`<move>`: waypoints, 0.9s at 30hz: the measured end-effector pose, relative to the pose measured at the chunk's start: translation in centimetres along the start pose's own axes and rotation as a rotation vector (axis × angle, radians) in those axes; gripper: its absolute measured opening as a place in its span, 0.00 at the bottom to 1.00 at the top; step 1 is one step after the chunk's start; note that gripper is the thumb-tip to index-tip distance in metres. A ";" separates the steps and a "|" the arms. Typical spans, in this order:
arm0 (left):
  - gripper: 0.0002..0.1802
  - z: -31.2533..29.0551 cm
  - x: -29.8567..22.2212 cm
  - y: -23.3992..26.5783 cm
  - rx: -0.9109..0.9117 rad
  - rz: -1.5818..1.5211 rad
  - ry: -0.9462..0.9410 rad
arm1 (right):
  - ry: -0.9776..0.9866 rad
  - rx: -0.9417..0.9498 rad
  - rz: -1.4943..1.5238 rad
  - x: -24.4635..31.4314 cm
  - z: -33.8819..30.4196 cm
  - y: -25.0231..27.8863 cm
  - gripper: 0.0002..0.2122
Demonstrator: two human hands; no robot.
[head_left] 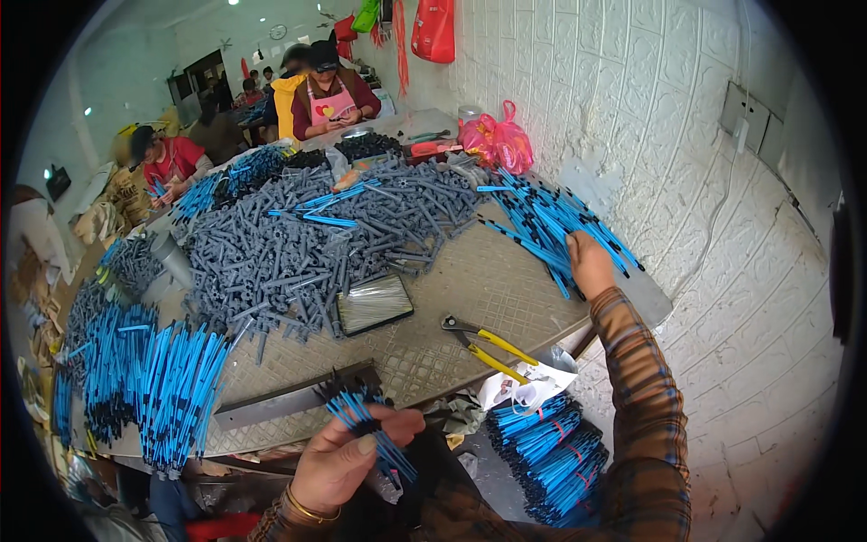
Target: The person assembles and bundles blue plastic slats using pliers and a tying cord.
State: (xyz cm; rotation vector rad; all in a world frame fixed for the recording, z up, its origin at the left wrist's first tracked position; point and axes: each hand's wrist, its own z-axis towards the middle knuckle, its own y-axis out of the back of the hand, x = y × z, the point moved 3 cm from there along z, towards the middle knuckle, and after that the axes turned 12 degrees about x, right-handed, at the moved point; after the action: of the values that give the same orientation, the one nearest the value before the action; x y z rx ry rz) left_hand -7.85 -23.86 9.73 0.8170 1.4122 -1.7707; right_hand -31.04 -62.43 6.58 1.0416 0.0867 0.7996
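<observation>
My left hand (348,456), near the front edge of the table, is closed round a small bundle of thin blue sticks with black ends (359,411). A gold bangle circles that wrist. Further right, my right hand (591,264) reaches to a loose pile of the same blue sticks (533,212) by the wall. Its fingers are curled against the pile's near right side, and their tips are partly hidden. Between my hands lie pliers with yellow handles (492,348), jaws toward the table's middle. Beyond them is a black-rimmed tray of thin pale rods (375,305).
A large heap of grey plastic tubes (271,235) covers the table's middle. Stacked blue sticks (181,388) stand at the left, behind a metal strip (298,397). Banded blue bundles (551,461) sit below the table edge. Co-workers (334,95) sit across; a pink bag (498,140) is by the wall.
</observation>
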 end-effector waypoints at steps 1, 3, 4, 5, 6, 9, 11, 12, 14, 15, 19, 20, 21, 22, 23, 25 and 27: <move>0.19 0.2 -0.1 0.0 -0.018 -0.029 -0.016 | 0.000 0.041 0.187 0.7 -0.5 0.5 0.11; 0.18 0.5 -0.4 0.3 -0.059 -0.085 -0.052 | 0.020 0.086 0.381 2.7 -1.8 1.8 0.11; 0.18 0.8 -0.5 0.6 -0.069 -0.078 -0.068 | -0.049 0.161 0.607 3.6 -2.7 2.4 0.11; 0.18 0.9 -0.7 1.2 -0.115 -0.090 -0.105 | -0.117 0.245 0.834 4.9 -3.7 2.9 0.11; 0.18 1.1 -1.0 2.0 -0.161 -0.101 -0.142 | -0.186 0.370 1.018 6.3 -4.7 3.5 0.10; 0.17 1.3 -2.5 4.1 -0.270 -0.063 -0.228 | -0.191 0.706 1.272 11.2 -8.5 5.5 0.09; 0.16 1.5 -3.2 4.7 -0.330 0.002 -0.283 | -0.074 0.982 1.255 12.8 -11.1 6.5 0.10; 0.16 1.1 -3.4 4.5 -0.345 0.013 -0.302 | -0.080 1.051 1.277 14.1 -12.1 6.9 0.10; 0.12 0.4 -2.8 3.5 -0.202 0.004 -0.184 | -0.138 1.158 1.319 16.0 -14.2 5.8 0.11; 0.10 0.2 -2.5 2.8 -0.121 -0.005 -0.120 | -0.195 1.190 1.337 16.4 -15.3 4.9 0.10; 0.07 0.3 -1.8 1.7 -0.160 -0.283 -0.333 | -0.112 1.242 1.666 18.6 -20.1 0.7 0.10; 0.07 0.3 -1.7 1.6 -0.157 -0.285 -0.329 | -0.176 1.269 1.852 18.8 -20.8 -0.1 0.10; 0.06 0.5 -1.6 1.3 -0.075 -0.402 -0.333 | -0.184 1.259 1.855 18.3 -20.5 -1.0 0.10; 0.05 0.6 -1.5 1.1 0.007 -0.527 -0.322 | 0.115 1.184 1.439 17.9 -20.0 -1.5 0.10; 0.05 0.7 -1.4 0.9 0.087 -0.655 -0.307 | 0.366 1.077 1.008 17.6 -19.4 -1.4 0.10; 0.05 -1.1 -1.5 1.4 0.089 -0.588 -0.267 | 0.357 0.684 0.696 15.5 -12.9 -0.6 0.06; 0.06 -1.2 -1.5 1.1 0.189 -0.477 -0.232 | 0.172 0.248 0.426 11.2 -7.1 -0.1 0.08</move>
State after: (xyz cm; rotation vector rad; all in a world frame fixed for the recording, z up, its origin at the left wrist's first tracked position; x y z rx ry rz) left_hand -6.08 -22.62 10.16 0.3611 1.3736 -2.3033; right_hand -25.86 -50.22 6.08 1.2432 0.1142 1.2898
